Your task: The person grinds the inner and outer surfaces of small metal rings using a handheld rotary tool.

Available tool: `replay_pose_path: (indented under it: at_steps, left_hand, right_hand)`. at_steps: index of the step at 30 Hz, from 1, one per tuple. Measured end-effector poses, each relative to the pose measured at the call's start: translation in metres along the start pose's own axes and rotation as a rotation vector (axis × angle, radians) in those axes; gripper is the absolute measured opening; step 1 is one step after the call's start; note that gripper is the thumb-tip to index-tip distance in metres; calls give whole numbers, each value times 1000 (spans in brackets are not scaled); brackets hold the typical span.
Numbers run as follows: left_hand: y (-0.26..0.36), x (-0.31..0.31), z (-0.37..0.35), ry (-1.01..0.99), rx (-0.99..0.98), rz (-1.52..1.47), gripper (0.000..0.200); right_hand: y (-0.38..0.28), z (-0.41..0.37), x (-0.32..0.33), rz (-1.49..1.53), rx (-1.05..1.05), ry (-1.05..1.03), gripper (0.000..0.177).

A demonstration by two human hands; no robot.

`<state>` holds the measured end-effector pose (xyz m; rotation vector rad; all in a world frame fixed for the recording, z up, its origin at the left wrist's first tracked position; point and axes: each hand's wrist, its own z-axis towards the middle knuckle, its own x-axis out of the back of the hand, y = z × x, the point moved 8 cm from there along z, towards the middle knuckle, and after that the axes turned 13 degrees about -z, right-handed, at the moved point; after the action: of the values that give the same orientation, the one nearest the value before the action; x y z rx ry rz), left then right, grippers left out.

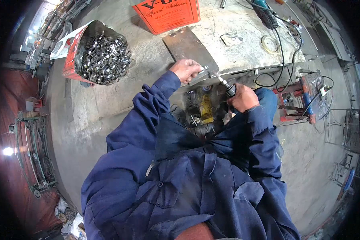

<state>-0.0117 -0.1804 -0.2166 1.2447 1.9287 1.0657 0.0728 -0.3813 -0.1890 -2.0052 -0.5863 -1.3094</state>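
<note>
My left hand [187, 71] pinches a small shiny metal piece [204, 69] over the front edge of the bench. A flat dark metal plate [188, 45] lies just beyond it. In my right hand [244, 98] is a tool with a black collar and slim bright shaft [223, 81]; its body is hidden by my fingers. The shaft points up and left, its tip close to the small piece. Left of my hands, a cut-open red tin [71, 64] is heaped with shiny metal ring clamps [105, 58].
An orange-red adhesive can [168, 18] stands behind the plate. At the back right lie a teal power tool [265, 14] with a black cord and a pale ring [270, 44]. A red metal frame [296, 100] stands right of my knee. Below my hands is a yellow part [206, 109].
</note>
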Motion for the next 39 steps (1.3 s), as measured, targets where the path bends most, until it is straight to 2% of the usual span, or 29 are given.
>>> replay_pose_path:
  at_steps: [3, 5, 8, 11, 14, 16, 18, 20, 23, 26, 29, 39]
  left_hand:
    - [-7, -6, -3, 70, 30, -39, 28]
    - [-2, -4, -6, 91, -25, -9, 29]
    - [-5, -3, -1, 38, -92, -42, 30]
    - [-6, -5, -6, 95, -23, -64, 27]
    - [-6, -7, -8, 67, -31, -104, 25]
    - [-6, -9, -7, 54, -55, -129, 25]
    - [-6, -8, -6, 47, -83, -155, 24]
    - [-13, -8, -1, 27, -31, -305, 22]
    - [-9, -8, -6, 98, -21, -302, 22]
    - [-8, -9, -3, 64, -81, -289, 23]
    - [-17, -10, 0, 28, -43, -362, 20]
    - [-10, -9, -7, 65, -76, -322, 21]
  right_hand:
    - [-2, 2, -4, -11, -1, -54, 32]
    - [-1, 3, -8, -13, 7, -62, 29]
    - [-3, 4, -10, -24, -10, -101, 27]
    - [-7, 8, -13, -31, 14, -82, 26]
    - [-13, 13, -17, -62, -12, -79, 25]
    - [-19, 11, -13, -68, -12, -113, 25]
    - [-19, 17, -16, -45, 1, -51, 27]
    - [-18, 20, -18, -34, 7, -43, 27]
    - [-19, 20, -12, -44, -1, -53, 27]
    - [-16, 19, -13, -42, 0, -55, 27]
    - [-16, 18, -11, -10, 10, -44, 28]
    - [-18, 31, -20, -42, -36, -26, 29]
